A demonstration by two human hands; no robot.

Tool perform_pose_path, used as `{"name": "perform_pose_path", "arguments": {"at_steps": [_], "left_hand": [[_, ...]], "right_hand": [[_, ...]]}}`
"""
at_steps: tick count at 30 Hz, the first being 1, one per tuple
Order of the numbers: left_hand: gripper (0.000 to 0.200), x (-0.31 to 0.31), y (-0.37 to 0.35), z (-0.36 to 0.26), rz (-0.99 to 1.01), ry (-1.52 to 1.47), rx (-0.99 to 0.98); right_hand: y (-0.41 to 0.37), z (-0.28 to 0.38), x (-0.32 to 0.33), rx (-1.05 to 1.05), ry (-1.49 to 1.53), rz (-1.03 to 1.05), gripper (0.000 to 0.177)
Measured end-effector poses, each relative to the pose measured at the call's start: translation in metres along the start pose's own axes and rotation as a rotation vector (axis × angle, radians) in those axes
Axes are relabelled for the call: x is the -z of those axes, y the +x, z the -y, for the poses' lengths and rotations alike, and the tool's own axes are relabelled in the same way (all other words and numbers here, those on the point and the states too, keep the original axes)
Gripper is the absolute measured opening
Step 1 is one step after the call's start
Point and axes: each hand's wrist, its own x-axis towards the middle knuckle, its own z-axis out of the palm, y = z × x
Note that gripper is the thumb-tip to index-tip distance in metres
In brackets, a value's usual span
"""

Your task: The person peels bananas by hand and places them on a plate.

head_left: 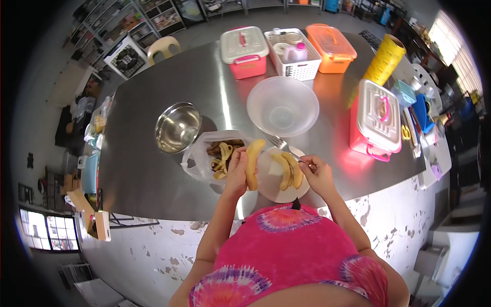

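Note:
A peeled banana (253, 162) stands nearly upright in my left hand (237, 171), whose fingers are closed round it. My right hand (318, 174) grips a fork (289, 147) by its handle, with the tines pointing up and left toward the banana. Below the fork is a pale plate (273, 193) near the table's front edge, with several more peeled bananas (289, 171) lying on it. Just left of my left hand, a white plastic bag (200, 146) lies spread, with banana peels (223, 154) in it.
A translucent plastic bowl (283, 106) stands beyond the plate, and a steel bowl (178, 128) to the left. Along the far edge are a pink lidded box (244, 52), a white basket (292, 69) and an orange box (331, 48). Another pink box (376, 120) and a yellow roll (384, 59) stand right.

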Motion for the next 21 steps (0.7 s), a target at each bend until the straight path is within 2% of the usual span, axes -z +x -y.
{"name": "perform_pose_path", "arguments": {"at_steps": [2,3,5,7,10,14,16,18,20,21], "left_hand": [[0.028,-0.007,0.006,0.023,-0.083,0.192,0.128],[0.03,0.002,0.013,0.047,-0.095,0.292,0.107],[0.033,-0.002,0.016,0.077,-0.138,0.348,0.127],[0.042,-0.001,0.018,0.098,-0.203,0.495,0.136],[0.042,0.002,0.019,0.124,-0.309,0.511,0.111],[0.044,0.018,0.023,0.132,-0.312,0.628,0.095],[0.043,0.021,0.021,0.126,-0.103,1.021,0.001],[0.042,0.02,0.015,0.119,-0.109,1.034,-0.058],[0.047,0.02,0.01,0.12,-0.024,1.184,-0.234],[0.047,0.019,0.008,0.121,-0.028,1.182,-0.232]], "right_hand": [[-0.007,-0.022,0.014,0.165,-0.318,-0.108,0.017],[-0.011,-0.033,0.022,0.155,-0.321,-0.115,0.017],[-0.022,-0.049,0.034,0.104,-0.621,-0.097,0.021],[-0.032,-0.051,0.039,0.053,-0.667,-0.105,0.021],[-0.041,-0.051,0.04,-0.047,-0.739,-0.094,0.021],[-0.047,-0.052,0.036,-0.119,-0.764,-0.06,0.023],[-0.048,-0.054,0.036,-0.103,-0.748,-0.04,0.022],[-0.046,-0.052,0.035,-0.101,-0.746,-0.038,0.022],[-0.046,-0.048,0.037,-0.112,-0.785,-0.052,0.022],[-0.046,-0.048,0.037,-0.111,-0.788,-0.048,0.022]]}}
